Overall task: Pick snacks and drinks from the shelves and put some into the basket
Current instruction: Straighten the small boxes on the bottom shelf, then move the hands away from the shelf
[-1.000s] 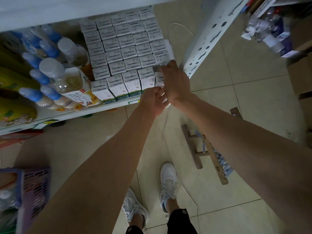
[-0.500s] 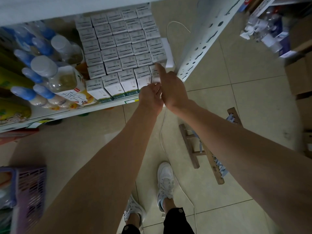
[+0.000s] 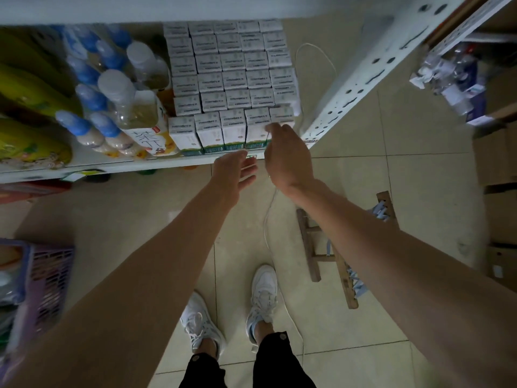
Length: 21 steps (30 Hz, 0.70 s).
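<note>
A white shelf carries rows of cartons beside blue-capped bottles.

Dim overall, with soft light from upper right on the pale floor. No hard shadows or glare. Strong wide-angle bending at the edges: shelf post slanted, arms stretched. Motion blur on the basket, bottles and right-hand clutter; cartons fairly sharp.

A small shop: a white metal shelf stocked with drink cartons and bottles, cardboard boxes nearby.
</note>
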Each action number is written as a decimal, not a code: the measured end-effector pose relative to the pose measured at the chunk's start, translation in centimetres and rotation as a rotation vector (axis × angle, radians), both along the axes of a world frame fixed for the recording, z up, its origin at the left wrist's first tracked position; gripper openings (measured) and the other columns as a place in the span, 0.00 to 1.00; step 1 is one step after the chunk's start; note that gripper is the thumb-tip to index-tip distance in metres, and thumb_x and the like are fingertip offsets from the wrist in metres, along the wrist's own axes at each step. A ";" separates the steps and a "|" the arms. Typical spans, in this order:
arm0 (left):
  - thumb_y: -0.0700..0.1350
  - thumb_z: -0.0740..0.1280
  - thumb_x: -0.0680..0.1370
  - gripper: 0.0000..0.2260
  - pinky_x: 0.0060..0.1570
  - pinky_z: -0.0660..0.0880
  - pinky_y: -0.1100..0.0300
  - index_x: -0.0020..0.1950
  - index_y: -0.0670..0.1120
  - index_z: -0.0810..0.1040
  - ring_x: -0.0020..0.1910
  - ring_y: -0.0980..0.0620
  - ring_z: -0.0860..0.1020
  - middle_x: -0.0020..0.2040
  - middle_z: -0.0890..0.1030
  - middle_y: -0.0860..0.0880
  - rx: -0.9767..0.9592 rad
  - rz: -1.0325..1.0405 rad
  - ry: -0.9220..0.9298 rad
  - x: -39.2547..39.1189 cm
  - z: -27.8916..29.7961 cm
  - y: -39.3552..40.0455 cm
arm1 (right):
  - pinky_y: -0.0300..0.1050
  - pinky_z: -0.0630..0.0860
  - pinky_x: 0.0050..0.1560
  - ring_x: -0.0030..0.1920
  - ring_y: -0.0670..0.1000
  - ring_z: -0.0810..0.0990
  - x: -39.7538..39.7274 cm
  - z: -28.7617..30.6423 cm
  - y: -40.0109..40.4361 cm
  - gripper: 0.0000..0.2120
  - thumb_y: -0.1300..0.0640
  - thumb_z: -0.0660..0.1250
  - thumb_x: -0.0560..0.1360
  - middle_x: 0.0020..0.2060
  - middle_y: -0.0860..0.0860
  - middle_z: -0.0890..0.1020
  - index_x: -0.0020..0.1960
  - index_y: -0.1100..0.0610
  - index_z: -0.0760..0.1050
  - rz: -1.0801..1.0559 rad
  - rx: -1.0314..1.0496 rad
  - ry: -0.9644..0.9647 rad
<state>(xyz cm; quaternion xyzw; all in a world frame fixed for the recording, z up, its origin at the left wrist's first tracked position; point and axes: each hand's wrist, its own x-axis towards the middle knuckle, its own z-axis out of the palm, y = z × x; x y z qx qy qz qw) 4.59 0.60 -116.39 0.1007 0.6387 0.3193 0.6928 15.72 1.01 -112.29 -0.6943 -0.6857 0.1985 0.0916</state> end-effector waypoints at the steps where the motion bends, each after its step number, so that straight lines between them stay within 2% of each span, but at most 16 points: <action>1: 0.41 0.61 0.82 0.10 0.48 0.78 0.55 0.62 0.42 0.75 0.46 0.50 0.80 0.47 0.82 0.46 -0.004 0.034 -0.003 -1.0 0.2 -0.5 | 0.50 0.75 0.50 0.53 0.58 0.79 -1.0 0.1 -0.2 0.17 0.67 0.57 0.78 0.55 0.57 0.78 0.65 0.60 0.72 0.018 -0.025 -0.008; 5: 0.42 0.60 0.82 0.09 0.51 0.79 0.53 0.58 0.41 0.77 0.51 0.46 0.82 0.53 0.83 0.42 0.006 0.132 0.024 -5.8 1.0 -3.0 | 0.49 0.74 0.52 0.55 0.56 0.78 -5.9 0.2 -1.5 0.12 0.63 0.58 0.79 0.55 0.55 0.79 0.60 0.59 0.74 0.134 -0.125 -0.028; 8: 0.46 0.59 0.83 0.11 0.53 0.79 0.52 0.51 0.42 0.78 0.47 0.48 0.82 0.47 0.84 0.44 0.047 0.210 0.048 -10.0 2.2 -4.9 | 0.47 0.74 0.49 0.54 0.57 0.79 -10.5 0.2 -2.6 0.10 0.62 0.59 0.79 0.53 0.56 0.80 0.57 0.59 0.76 0.257 -0.178 -0.054; 11: 0.44 0.60 0.82 0.09 0.53 0.79 0.52 0.47 0.43 0.78 0.45 0.48 0.82 0.46 0.84 0.44 0.047 0.293 0.084 -14.9 3.2 -7.1 | 0.46 0.68 0.43 0.53 0.58 0.79 -15.3 0.2 -3.9 0.09 0.59 0.59 0.80 0.51 0.56 0.80 0.55 0.59 0.75 0.388 -0.180 -0.072; 14: 0.45 0.59 0.82 0.10 0.50 0.79 0.54 0.46 0.44 0.77 0.41 0.49 0.80 0.42 0.82 0.45 0.025 0.430 0.103 -20.3 3.8 -9.8 | 0.44 0.66 0.43 0.53 0.58 0.79 -20.5 0.7 -5.3 0.11 0.55 0.58 0.81 0.51 0.57 0.81 0.55 0.59 0.76 0.464 -0.189 -0.039; 18: 0.47 0.59 0.83 0.11 0.42 0.78 0.58 0.45 0.46 0.76 0.38 0.51 0.79 0.41 0.81 0.47 -0.014 0.601 0.095 -27.5 3.5 -14.7 | 0.45 0.70 0.42 0.50 0.56 0.80 -27.8 1.1 -7.5 0.10 0.56 0.60 0.80 0.48 0.55 0.82 0.51 0.59 0.78 0.565 -0.215 -0.043; 21: 0.47 0.58 0.83 0.11 0.41 0.77 0.58 0.45 0.46 0.75 0.37 0.52 0.78 0.40 0.80 0.48 -0.056 0.693 0.080 -32.7 2.8 -18.8 | 0.48 0.77 0.51 0.52 0.55 0.81 -33.6 0.9 -9.5 0.09 0.56 0.61 0.80 0.51 0.53 0.83 0.54 0.58 0.78 0.644 -0.251 -0.051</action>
